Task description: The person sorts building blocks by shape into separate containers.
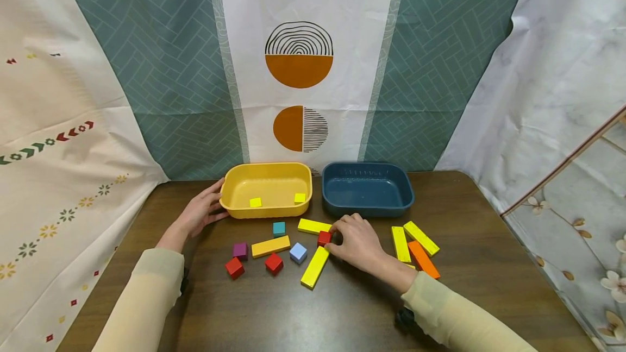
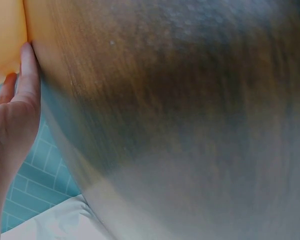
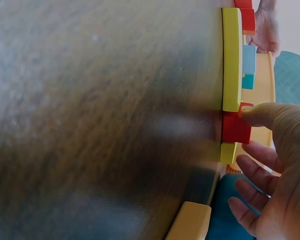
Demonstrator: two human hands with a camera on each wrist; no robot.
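My right hand [image 1: 356,240] has its thumb and index finger at opposite sides of a red cube [image 1: 324,238], pinching it on the table; the right wrist view shows this red cube [image 3: 236,129] too. One yellow block [image 1: 315,268] lies just in front of that cube, and another yellow block [image 1: 313,226] lies behind it. At the far left, my left hand [image 1: 202,212] rests against the end of a yellow bin [image 1: 266,213] with its fingers extended. Two small yellow pieces [image 1: 255,202] sit inside the bin. In the left wrist view, fingertips touch the bin's wall [image 2: 7,37].
A dark blue bin [image 1: 368,211] stands right of the yellow one. Left of centre are a teal cube [image 1: 279,228], a purple cube [image 1: 240,251], a light blue cube [image 1: 298,253], two red cubes [image 1: 274,264] and an orange-yellow block [image 1: 270,246]. Yellow blocks and an orange block [image 1: 423,259] lie right.
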